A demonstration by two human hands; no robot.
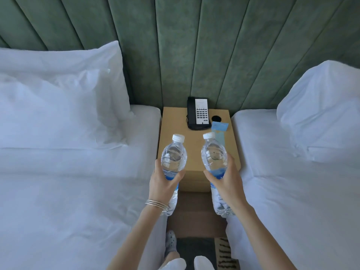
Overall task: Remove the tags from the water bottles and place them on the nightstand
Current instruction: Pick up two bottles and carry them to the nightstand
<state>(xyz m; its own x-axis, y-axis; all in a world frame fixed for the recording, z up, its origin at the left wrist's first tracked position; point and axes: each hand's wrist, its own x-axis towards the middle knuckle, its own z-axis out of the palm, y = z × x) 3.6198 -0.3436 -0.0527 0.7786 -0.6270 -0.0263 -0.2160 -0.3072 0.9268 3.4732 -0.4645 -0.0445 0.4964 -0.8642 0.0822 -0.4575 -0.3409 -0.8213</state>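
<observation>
I hold two clear water bottles with white caps and blue labels over the near edge of the wooden nightstand (175, 121). My left hand (164, 184) grips the left bottle (174, 156) around its label. My right hand (227, 178) grips the right bottle (214, 154) the same way. Both bottles tilt with their caps pointing away from me. A light blue paper tag (219, 127) lies on the nightstand just beyond the right bottle's cap. No tag shows on either bottle neck.
A black and white phone (198, 114) stands at the back of the nightstand, next to a small black round disc (216, 118). White beds with pillows flank the nightstand left (68, 152) and right (302, 172). A green padded headboard (194, 45) rises behind.
</observation>
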